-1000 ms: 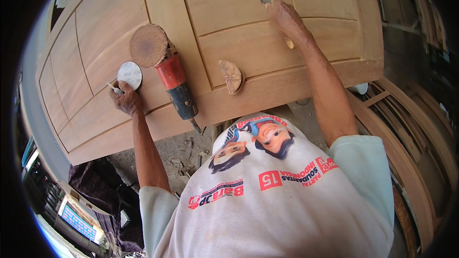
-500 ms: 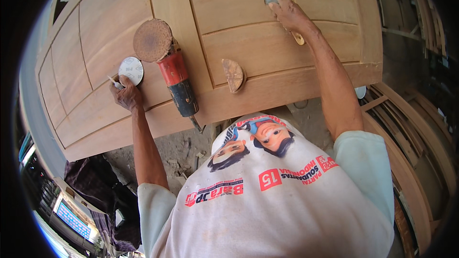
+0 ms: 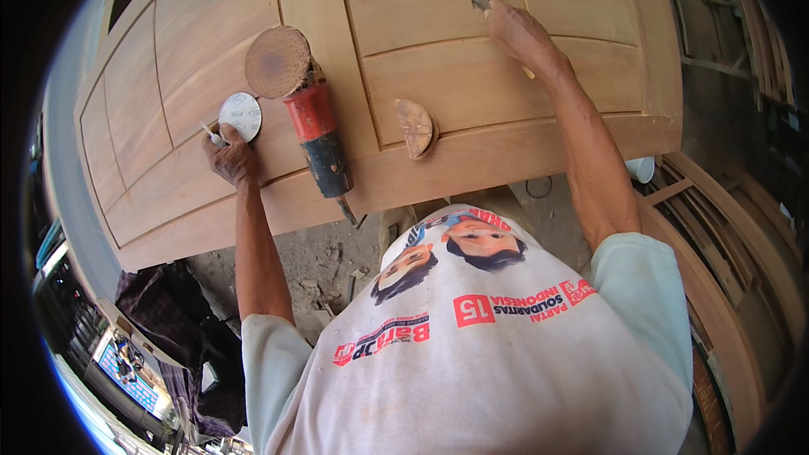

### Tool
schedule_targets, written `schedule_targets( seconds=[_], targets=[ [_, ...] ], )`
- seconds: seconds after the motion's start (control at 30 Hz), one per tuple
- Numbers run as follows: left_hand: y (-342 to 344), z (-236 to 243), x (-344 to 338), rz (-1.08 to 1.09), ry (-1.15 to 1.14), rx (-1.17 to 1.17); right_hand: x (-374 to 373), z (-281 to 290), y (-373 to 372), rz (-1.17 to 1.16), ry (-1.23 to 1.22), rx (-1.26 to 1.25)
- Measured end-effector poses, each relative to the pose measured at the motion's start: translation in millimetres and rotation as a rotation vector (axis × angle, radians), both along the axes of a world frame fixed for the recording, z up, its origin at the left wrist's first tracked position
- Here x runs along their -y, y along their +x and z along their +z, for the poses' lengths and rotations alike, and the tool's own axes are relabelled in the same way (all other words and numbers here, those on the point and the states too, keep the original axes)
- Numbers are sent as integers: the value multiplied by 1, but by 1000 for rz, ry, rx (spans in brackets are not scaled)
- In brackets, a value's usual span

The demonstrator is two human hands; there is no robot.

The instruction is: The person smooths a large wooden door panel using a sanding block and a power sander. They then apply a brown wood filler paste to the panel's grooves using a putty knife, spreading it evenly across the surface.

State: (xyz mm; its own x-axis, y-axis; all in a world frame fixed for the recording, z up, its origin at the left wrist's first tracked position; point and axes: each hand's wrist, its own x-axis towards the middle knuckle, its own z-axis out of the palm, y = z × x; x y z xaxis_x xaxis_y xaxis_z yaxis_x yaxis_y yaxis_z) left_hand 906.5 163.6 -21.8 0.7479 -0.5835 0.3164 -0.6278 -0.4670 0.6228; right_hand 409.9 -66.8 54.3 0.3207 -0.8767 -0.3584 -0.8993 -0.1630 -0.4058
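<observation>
Gripping scraper [image 3: 481,3] in right hand [image 3: 524,36], apparently re-tilted since last frame; held at same spot on wooden panel [image 3: 421,0], suggesting work confined there. Grasping pale-tipped item [image 3: 217,140] in left hand [image 3: 232,157], touching white disc [image 3: 241,115], as before.

This is a woodworking workshop. A large panelled door [image 3: 459,80] of bare wood spreads across twelve o'clock, and on it, toward half past ten, rests a red-and-black power tool [image 3: 312,118] with a round, tan, dusty-looking pad; a white disc [image 3: 241,116] is at ten. Wooden frames [image 3: 716,202] crowd three to four o'clock, timber strips [image 3: 763,42] stand at two, and debris litters the grey ground [image 3: 316,265] around eight.
</observation>
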Motion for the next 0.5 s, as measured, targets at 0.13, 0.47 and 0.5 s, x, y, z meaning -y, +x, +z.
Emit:
schedule_targets(
  seconds=[0.13,0.47,0.5],
  targets=[
    [-1,1,0,-4,20,2,-24,16,3,-26,-47,2],
    [-5,6,1,22,24,-26,-49,6,3,0,-200,23],
    [-7,8,2,25,31,-18,-50,6,4,-11,-202,5]
  ],
)
